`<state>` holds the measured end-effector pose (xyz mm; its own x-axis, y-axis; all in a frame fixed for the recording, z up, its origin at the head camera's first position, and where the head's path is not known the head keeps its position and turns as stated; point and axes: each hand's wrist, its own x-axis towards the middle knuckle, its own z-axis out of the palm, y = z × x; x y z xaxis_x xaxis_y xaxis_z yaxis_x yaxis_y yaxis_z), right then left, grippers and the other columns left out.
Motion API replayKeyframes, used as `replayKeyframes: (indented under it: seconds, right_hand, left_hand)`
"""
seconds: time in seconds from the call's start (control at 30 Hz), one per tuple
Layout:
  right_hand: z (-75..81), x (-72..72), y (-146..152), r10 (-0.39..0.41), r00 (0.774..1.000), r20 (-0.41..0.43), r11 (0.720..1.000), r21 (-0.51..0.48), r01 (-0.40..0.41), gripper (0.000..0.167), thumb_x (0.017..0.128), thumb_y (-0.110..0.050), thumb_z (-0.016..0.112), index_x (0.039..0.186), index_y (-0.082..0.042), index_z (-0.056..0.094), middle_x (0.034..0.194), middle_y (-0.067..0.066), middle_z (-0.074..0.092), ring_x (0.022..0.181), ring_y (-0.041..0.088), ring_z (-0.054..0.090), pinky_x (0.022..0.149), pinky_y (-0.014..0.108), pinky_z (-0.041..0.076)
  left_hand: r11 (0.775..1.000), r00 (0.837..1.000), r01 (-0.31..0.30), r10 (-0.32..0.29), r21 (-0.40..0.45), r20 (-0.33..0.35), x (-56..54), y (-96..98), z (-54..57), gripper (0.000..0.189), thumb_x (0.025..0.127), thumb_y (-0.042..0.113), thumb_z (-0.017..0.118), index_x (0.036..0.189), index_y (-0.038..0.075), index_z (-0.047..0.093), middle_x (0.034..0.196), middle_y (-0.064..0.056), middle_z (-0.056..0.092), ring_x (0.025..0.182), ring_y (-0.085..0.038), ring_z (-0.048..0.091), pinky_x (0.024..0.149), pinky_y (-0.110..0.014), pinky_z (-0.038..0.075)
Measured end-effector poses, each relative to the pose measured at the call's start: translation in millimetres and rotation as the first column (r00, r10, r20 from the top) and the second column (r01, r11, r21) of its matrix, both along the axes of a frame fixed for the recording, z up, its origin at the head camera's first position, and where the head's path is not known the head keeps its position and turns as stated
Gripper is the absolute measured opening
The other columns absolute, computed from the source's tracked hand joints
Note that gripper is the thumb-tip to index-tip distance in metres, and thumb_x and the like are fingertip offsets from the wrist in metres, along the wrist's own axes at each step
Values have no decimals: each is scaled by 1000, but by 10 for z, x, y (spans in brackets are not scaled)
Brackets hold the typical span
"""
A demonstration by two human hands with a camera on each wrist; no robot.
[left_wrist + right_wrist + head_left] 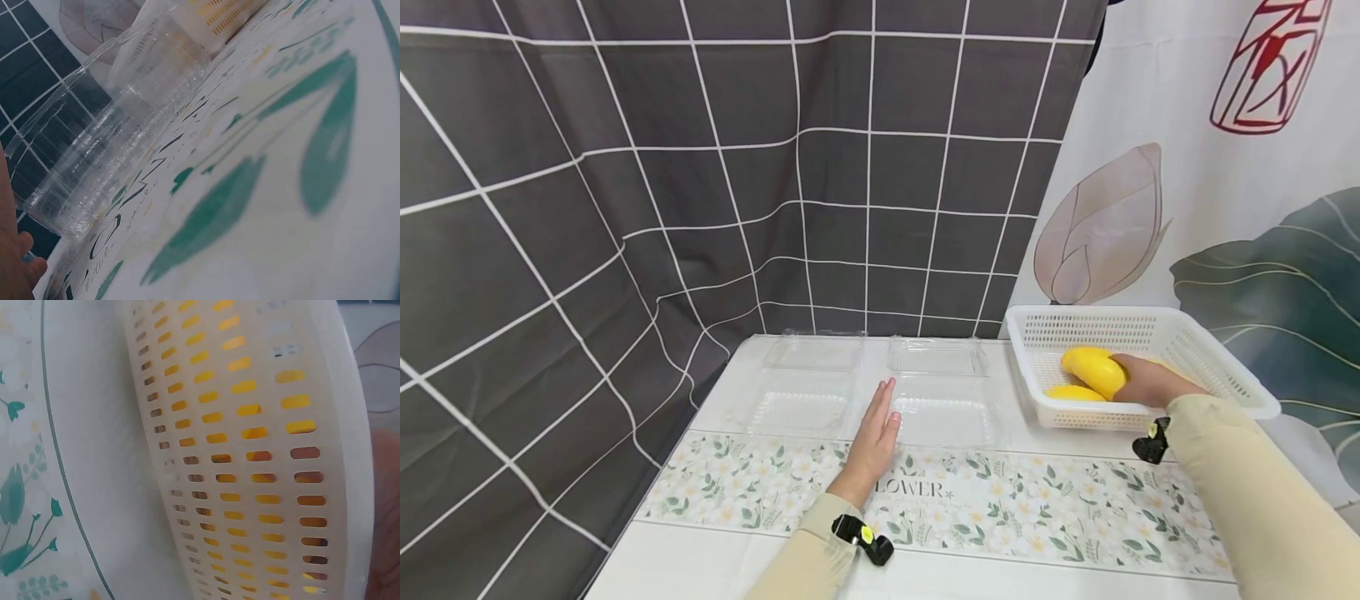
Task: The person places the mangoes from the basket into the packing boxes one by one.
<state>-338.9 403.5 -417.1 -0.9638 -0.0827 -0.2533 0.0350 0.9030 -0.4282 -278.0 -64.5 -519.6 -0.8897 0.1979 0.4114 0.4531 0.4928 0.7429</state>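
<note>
In the head view my right hand (1153, 382) reaches into a white slotted basket (1150, 315) and grips a yellow mango (1096, 372) by its right end. Another yellow mango (1073, 393) lies below it in the basket. From the right wrist view, the basket wall (250, 469) hides most of the hand, and yellow shows through its slots. My left hand (872, 437) has straight fingers, held at the left side of a clear plastic clamshell box (943, 421); whether it touches the box cannot be told. A second clear clamshell box (797, 412) stands left of it.
Both boxes have their lids folded back toward the grey gridded curtain (910, 175). A floral strip (1045, 508) with lettering runs across the white table (1015, 575) in front of them. Behind the basket hangs a white printed cloth (1150, 100).
</note>
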Motion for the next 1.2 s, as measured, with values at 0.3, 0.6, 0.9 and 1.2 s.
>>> replayKeyframes:
  seconds: [0.3, 0.6, 0.9, 1.2]
  right_hand:
    - [-99, -110, 39, 8, 999, 48, 998, 67, -11, 87, 83, -25, 78, 148, 13, 33, 138, 39, 45, 107, 46, 50, 100, 72, 39]
    - [-71, -104, -31, -19, 999, -29, 997, 76, 21, 95, 81, -35, 82, 146, 15, 35, 134, 37, 51, 102, 43, 55, 97, 69, 45]
    - [196, -78, -208, 28, 990, -138, 997, 76, -18, 87, 86, -36, 72, 145, 16, 35, 128, 37, 55, 98, 42, 57, 91, 67, 47]
    - [606, -1, -607, 44, 983, -176, 997, -50, -53, 85, 92, -37, 69, 154, 6, 28, 136, 32, 51, 107, 42, 52, 97, 67, 43]
  left_hand:
    - [1000, 1000, -10, 10, -5, 13, -7, 0, -12, 56, 109, 20, 36, 163, 15, 21, 166, -21, 20, 153, -36, 21, 121, -58, 22]
    - [1000, 999, -3, 4, -4, 41, 12, 1, 2, 57, 109, 21, 35, 163, 16, 19, 166, -20, 19, 153, -35, 20, 122, -57, 21]
    - [1000, 999, -7, 8, -19, 51, -2, 4, -7, 57, 109, 26, 34, 164, 17, 19, 167, -18, 18, 154, -32, 18, 123, -55, 20]
    - [1000, 999, -9, 9, -6, 43, 5, 4, -8, 57, 110, 26, 35, 163, 17, 20, 167, -19, 19, 153, -35, 20, 122, -57, 22]
